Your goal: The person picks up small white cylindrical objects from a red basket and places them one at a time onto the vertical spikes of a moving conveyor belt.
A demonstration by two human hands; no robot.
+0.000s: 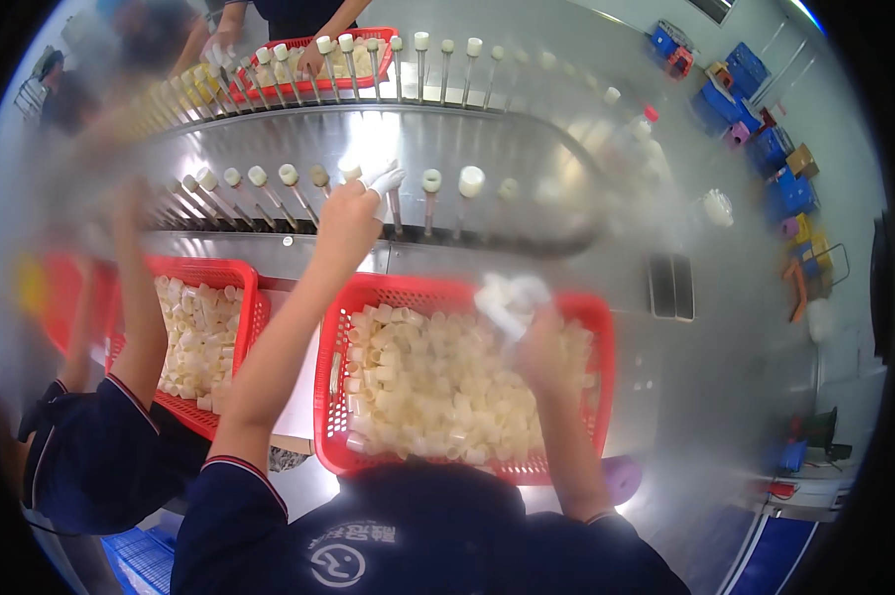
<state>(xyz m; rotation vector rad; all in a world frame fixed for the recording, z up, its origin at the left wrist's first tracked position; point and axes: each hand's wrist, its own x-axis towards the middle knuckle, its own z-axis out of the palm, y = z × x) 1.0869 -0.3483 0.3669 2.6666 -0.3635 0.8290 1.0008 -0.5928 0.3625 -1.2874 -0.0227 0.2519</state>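
A red basket (336, 327) full of small cream plastic caps (427, 387) sits in front of me. My left hand (348, 220) reaches up to the conveyor's row of upright metal pins (429, 203), its white-gloved fingertips pinching a cap at a pin. My right hand (537, 342) hovers blurred over the basket, closed on a bunch of white caps (507, 297). Most pins in the row carry a cap on top.
A co-worker's arm (140, 307) on my left reaches to the same pins, beside a second red basket (239, 288) of caps. Another person works across the conveyor at a third basket (368, 40). Blue crates (745, 69) stand at the far right.
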